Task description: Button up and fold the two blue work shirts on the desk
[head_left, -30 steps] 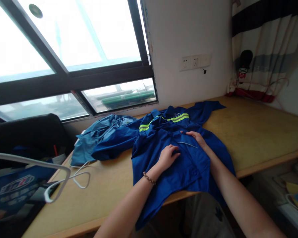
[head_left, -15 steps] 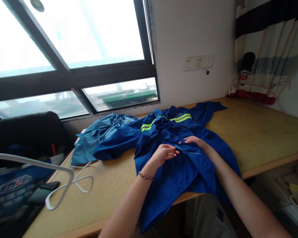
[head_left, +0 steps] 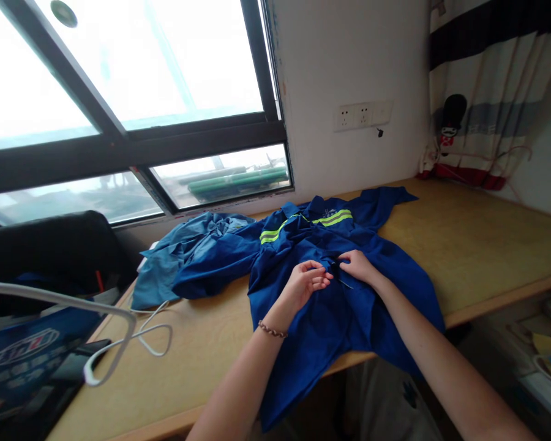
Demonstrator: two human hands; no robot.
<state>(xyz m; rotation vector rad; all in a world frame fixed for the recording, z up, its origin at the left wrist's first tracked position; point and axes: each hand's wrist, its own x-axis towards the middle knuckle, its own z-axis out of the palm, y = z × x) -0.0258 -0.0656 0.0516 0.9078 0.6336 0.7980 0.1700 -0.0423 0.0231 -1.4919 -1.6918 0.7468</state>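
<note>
- The jacket [head_left: 335,318] lies spread on the counter [head_left: 477,245], collar toward the window [head_left: 188,67], its lower edge hanging over the near side.
- Left hand [head_left: 307,282]: fingertips together, pinching cloth at the jacket's front; a bracelet [head_left: 272,331] rings the wrist.
- Right hand [head_left: 357,266]: thumb and bent fingers pinching the jacket's front, just beside the left fingertips.
- A paler blue garment [head_left: 153,278] lies crumpled against one sleeve.
- A white cable [head_left: 64,295] loops near the counter's left edge.
- Sockets [head_left: 362,116] sit on the wall beyond.
</note>
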